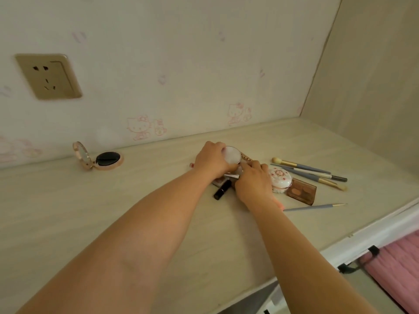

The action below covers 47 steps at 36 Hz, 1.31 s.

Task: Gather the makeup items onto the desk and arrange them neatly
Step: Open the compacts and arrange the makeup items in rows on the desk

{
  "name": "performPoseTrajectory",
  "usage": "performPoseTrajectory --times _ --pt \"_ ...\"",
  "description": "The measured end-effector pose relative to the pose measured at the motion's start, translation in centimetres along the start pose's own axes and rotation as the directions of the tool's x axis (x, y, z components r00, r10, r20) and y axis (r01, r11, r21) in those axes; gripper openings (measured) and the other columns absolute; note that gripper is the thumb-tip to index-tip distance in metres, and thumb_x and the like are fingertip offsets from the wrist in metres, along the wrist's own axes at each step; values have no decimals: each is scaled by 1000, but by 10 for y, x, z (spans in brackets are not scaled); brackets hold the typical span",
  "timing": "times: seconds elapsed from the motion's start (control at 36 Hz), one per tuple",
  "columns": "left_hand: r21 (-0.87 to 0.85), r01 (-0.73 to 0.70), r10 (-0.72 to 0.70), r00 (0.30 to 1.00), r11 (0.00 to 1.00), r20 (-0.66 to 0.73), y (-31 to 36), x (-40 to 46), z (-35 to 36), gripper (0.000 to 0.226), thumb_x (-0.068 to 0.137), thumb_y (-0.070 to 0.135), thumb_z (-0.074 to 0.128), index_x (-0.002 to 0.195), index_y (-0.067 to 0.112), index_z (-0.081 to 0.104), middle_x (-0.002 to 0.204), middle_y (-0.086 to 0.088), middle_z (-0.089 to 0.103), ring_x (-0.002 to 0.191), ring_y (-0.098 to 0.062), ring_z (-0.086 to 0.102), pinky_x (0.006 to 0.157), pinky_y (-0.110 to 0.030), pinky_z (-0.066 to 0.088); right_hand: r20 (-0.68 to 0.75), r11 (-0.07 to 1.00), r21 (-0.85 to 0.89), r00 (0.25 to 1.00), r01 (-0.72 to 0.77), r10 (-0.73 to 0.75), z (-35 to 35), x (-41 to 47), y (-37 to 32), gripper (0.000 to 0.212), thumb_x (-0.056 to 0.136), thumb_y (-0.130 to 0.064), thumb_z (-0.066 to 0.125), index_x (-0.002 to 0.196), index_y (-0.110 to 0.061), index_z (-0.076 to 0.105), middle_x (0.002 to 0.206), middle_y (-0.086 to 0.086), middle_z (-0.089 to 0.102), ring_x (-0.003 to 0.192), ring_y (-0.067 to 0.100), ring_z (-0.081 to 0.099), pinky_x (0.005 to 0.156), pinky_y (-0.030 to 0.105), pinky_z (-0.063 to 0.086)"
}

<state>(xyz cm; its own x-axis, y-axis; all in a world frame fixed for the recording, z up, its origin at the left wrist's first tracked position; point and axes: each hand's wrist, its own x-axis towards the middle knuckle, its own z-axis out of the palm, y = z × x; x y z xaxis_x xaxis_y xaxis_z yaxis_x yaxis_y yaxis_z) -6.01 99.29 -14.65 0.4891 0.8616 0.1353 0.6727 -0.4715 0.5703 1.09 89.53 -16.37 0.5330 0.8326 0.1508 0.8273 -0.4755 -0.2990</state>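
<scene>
- Left hand curled round a round compact, its pale circular face tilted up toward the camera; fingers wrap the far rim.
- Right hand just beside it, fingers bent down on the near edge of the same pile; thumb and forefinger appear to pinch a small pale piece under the compact, though what it is cannot be told.
- Black lipstick tube lies on its side directly below both hands, touching a flat dark palette mostly hidden by the wrists.
- White floral-lidded jar sits against the right hand's knuckles; brown eyeshadow palette touches the jar on its right.
- Brushes, several, grey handles, fanned beyond the jar; one thin liner pencil lies apart, nearer the front edge.
- Open mirror compact stands well to the left, near the wall, lid upright.
- Desk: pale wood grain, wide bare stretch on the near left; front edge runs diagonally at lower right.
- Wall behind has cartoon-cat wallpaper and a socket at upper left; a side panel closes off the right end.
</scene>
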Motion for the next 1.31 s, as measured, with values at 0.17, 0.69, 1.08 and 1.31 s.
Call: performPoseTrajectory --times 0.17,0.69,1.08,1.31 --pt "-248 -36 -4 987 968 -160 -5 -6 -26 79 65 50 75 133 23 45 126 -5 46 114 -19 50 84 -21 35 -169 916 396 986 68 0 -15 0 -16 47 96 -9 33 140 -21 39 134 7 45 121 26 35 96 32 30" --pt "-595 127 -362 885 793 -294 -113 -149 -111 61 58 74 54 107 37 55 108 10 58 88 4 56 65 -20 45 260 -20 953 851 -302 -457 26 -82 -166 42 95 -42 31 88 -18 65 94 -2 72 76 18 67 66 32 52" --pt "-121 -46 -12 898 992 -439 -159 -174 -118 71 75 49 66 137 24 43 127 1 45 120 -18 33 100 -25 32 331 -124 838 674 -532 -660 57 -87 -199 48 92 -41 23 107 -18 62 100 5 68 95 19 65 68 33 54" --pt "-219 -95 0 918 971 -396 -168 -180 -117 71 76 45 68 139 29 39 132 7 45 122 -7 40 97 -20 34 316 -79 876 690 -475 -651 58 -90 -196 54 94 -41 18 103 -16 64 92 9 66 84 24 63 67 35 47"
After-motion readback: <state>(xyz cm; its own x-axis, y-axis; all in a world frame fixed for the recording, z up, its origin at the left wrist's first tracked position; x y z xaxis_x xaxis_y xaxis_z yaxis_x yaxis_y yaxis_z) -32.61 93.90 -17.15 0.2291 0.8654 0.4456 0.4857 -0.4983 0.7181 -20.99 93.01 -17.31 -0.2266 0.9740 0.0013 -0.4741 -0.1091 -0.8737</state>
